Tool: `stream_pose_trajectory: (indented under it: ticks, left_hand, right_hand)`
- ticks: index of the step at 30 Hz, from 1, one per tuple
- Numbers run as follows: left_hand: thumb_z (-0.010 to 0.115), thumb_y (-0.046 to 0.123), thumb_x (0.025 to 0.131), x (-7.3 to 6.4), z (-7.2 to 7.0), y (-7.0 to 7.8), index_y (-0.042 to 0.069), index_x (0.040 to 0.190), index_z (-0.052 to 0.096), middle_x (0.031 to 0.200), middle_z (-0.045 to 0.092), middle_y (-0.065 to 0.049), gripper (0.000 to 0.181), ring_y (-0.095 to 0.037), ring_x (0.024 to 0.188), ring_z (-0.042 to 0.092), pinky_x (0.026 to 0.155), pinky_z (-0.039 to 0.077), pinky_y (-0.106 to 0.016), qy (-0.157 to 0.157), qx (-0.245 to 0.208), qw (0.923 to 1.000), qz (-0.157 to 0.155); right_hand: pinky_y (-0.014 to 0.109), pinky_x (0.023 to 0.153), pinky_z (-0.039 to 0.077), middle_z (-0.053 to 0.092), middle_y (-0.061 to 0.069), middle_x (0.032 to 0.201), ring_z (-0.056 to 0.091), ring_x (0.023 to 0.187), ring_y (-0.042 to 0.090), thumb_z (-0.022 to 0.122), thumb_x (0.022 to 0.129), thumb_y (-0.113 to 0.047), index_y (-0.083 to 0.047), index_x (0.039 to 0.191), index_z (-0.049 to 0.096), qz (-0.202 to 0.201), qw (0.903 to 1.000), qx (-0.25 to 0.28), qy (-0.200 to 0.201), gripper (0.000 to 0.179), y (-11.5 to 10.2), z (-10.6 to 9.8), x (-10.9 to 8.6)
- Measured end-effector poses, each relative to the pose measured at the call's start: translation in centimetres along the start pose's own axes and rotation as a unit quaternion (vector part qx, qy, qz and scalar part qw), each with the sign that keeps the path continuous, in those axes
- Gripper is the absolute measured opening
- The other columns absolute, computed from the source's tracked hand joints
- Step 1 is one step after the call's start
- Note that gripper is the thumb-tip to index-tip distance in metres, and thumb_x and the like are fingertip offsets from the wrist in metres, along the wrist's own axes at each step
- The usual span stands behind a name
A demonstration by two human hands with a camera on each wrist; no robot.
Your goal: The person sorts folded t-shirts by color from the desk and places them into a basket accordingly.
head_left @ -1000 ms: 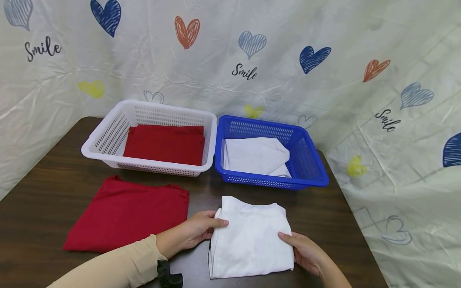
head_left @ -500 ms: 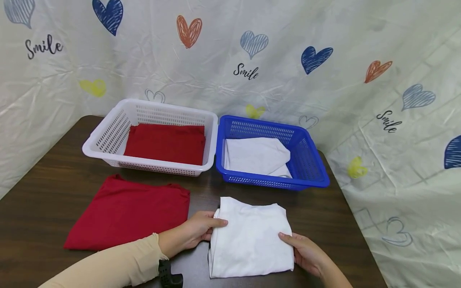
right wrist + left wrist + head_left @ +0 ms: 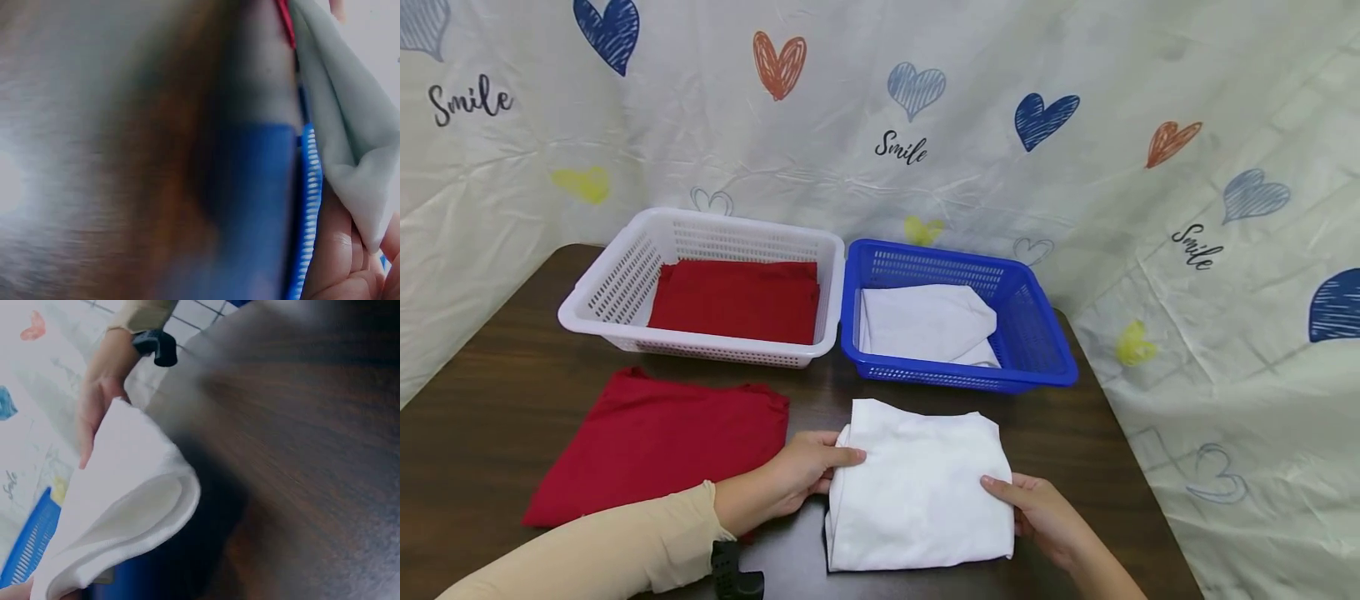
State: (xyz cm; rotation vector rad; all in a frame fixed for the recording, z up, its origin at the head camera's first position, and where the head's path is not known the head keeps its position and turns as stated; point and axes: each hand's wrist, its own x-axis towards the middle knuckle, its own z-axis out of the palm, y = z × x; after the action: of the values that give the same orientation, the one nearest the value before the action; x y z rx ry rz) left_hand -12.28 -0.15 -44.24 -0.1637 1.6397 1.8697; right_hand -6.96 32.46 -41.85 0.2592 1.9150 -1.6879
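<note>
A folded white cloth [image 3: 925, 487] is held between both hands in the head view, near the front of the table. My left hand [image 3: 801, 471] pinches its left edge, thumb on top and fingers underneath. At the right edge, my right hand [image 3: 1037, 512] grips it the same way. In the left wrist view the layered cloth [image 3: 125, 481] bows in a loop of fold, raised off the dark tabletop. The right wrist view has a drooping corner of the cloth [image 3: 359, 181] between thumb and fingers. The fingers under the cloth are mostly hidden.
Left of the white cloth lies a folded red cloth [image 3: 662, 450] on the dark wooden table [image 3: 467, 433]. Behind stand a white basket [image 3: 722, 348] with folded red cloth [image 3: 737, 300] and a blue basket [image 3: 962, 375] with folded white cloth [image 3: 925, 325]. A heart-printed curtain [image 3: 850, 133] hangs behind.
Both hands have raised the white cloth slightly, and it sits a little higher in the head view. The head view has shifted slightly. Both grips stay the same.
</note>
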Motion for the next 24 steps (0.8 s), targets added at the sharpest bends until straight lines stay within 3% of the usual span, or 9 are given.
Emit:
stream_pose_trajectory:
  ticks: [11, 24]
  left_hand:
    - [0.077, 0.019, 0.087, -1.8, -0.9, 3.5, -0.001, 0.125, 0.066, 0.103, 0.076, -0.010, 0.044, -0.021, 0.082, 0.076, 0.075, 0.063, -0.036, 0.029, 0.019, 0.9989, 0.031]
    - [0.076, 0.019, 0.088, -1.7, -0.9, 7.5, 0.003, 0.125, 0.067, 0.106, 0.075, -0.012, 0.041, -0.022, 0.083, 0.076, 0.077, 0.063, -0.039, 0.036, 0.009, 0.9981, 0.050]
  right_hand:
    - [0.029, 0.072, 0.062, 0.077, -0.007, 0.088, 0.073, 0.079, 0.008, 0.056, 0.102, -0.029, -0.009, 0.107, 0.069, -0.019, 0.9997, -0.001, 0.017, 0.025, -3.7, 0.9, -1.2]
    - [0.030, 0.072, 0.062, 0.076, -0.008, 0.087, 0.073, 0.078, 0.009, 0.051, 0.105, -0.029, -0.019, 0.098, 0.071, -0.055, 0.9978, -0.037, 0.005, 0.023, -8.0, -0.6, -1.5]
